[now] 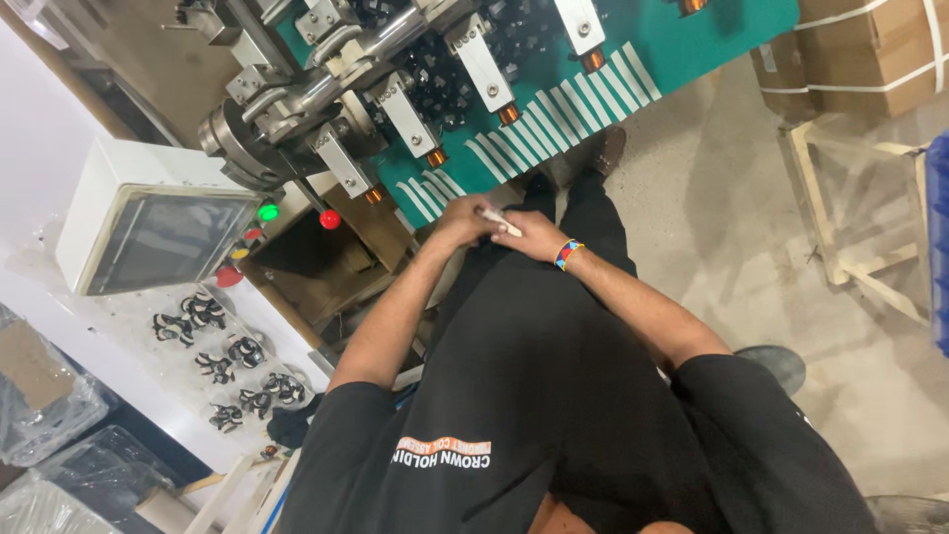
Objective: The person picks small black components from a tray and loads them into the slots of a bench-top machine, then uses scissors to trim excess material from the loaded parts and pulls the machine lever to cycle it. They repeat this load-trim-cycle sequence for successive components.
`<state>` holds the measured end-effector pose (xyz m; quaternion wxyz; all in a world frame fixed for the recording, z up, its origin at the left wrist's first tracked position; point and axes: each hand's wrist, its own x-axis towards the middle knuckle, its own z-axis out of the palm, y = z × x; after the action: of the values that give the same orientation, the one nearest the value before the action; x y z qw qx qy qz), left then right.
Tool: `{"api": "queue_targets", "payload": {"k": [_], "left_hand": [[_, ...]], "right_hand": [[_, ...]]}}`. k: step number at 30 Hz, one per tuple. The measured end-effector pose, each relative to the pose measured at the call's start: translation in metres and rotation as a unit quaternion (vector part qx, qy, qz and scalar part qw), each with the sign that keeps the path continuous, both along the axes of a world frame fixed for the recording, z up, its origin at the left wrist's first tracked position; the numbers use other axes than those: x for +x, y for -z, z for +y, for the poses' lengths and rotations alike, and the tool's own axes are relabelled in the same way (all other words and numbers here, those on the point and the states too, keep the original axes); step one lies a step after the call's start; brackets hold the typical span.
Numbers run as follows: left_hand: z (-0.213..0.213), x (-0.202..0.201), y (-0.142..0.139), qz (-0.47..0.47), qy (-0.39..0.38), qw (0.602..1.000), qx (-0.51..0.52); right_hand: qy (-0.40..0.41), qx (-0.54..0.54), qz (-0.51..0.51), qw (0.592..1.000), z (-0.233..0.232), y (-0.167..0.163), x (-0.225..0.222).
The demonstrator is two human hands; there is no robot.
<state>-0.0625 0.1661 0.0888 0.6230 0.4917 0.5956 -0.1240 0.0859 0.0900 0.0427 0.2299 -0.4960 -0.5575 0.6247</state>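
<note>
Two hands meet in front of the person's waist, fingers curled shut around one small white strip (501,222). The left hand (461,223) and the right hand (529,236) touch each other, with the strip pinched between them and one end poking out toward the right hand. It looks thin, light and somewhat stiff, like a slip of paper or plastic; a pinch near each end would likely hold it, though it may bend or crease if squeezed hard. A beaded wristband (567,253) in several colours circles the right wrist.

Just beyond the hands, a green plate (692,40) carries a row of more white strips (554,114) laid side by side. Above them a metal winding machine (326,89) holds several arms tipped with copper coils (508,114). To the left sit a white control box (148,222) with green and red buttons, and small black-and-white parts (227,366) on a white bench (119,346). Cardboard boxes (860,49) stand on the floor at far right.
</note>
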Motion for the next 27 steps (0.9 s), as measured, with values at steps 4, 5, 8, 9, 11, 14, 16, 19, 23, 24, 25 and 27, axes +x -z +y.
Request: {"api": "queue_targets", "payload": {"k": [4,5,8,9,11,14,16,19,23,24,25,27], "left_hand": [[0.007,-0.001,0.013,0.025,0.082,0.921,0.381],[0.015,0.0,0.016,0.038,0.063,0.917,0.392],[0.028,0.007,0.016,0.046,0.002,0.898,0.438],[0.03,0.009,0.015,0.044,-0.017,0.887,0.459],[0.03,0.01,0.014,0.052,-0.026,0.854,0.517],[0.02,0.002,0.011,0.07,-0.001,0.799,0.597],[0.02,-0.003,0.012,0.04,0.018,0.834,0.551],[-0.001,-0.016,0.013,-0.012,0.025,0.954,0.3],[-0.001,-0.017,0.02,0.016,0.087,0.937,0.339],[0.001,-0.017,0.022,0.052,0.099,0.904,0.412],[0.007,-0.016,0.024,0.052,0.073,0.903,0.421],[0.016,-0.016,0.025,0.061,0.018,0.898,0.436]], "right_hand": [[0.079,-0.146,0.055,0.985,-0.007,0.006,0.0],[0.119,-0.228,0.065,0.964,-0.007,0.01,-0.002],[0.18,-0.218,0.052,0.958,0.004,0.025,-0.01],[0.16,-0.183,0.001,0.97,0.014,0.031,-0.014],[0.119,-0.112,-0.103,0.981,0.028,0.032,-0.018],[0.001,-0.14,-0.224,0.965,0.031,0.028,-0.02],[0.063,0.025,-0.132,0.989,0.02,0.018,-0.015],[0.02,0.1,-0.024,0.995,0.008,0.002,-0.011],[-0.014,-0.159,-0.026,0.987,-0.002,-0.006,-0.01],[0.031,-0.188,0.01,0.982,-0.003,-0.003,-0.011],[0.074,-0.21,0.045,0.974,-0.003,0.001,-0.012],[0.124,-0.19,0.049,0.973,-0.003,0.01,-0.018]]}}
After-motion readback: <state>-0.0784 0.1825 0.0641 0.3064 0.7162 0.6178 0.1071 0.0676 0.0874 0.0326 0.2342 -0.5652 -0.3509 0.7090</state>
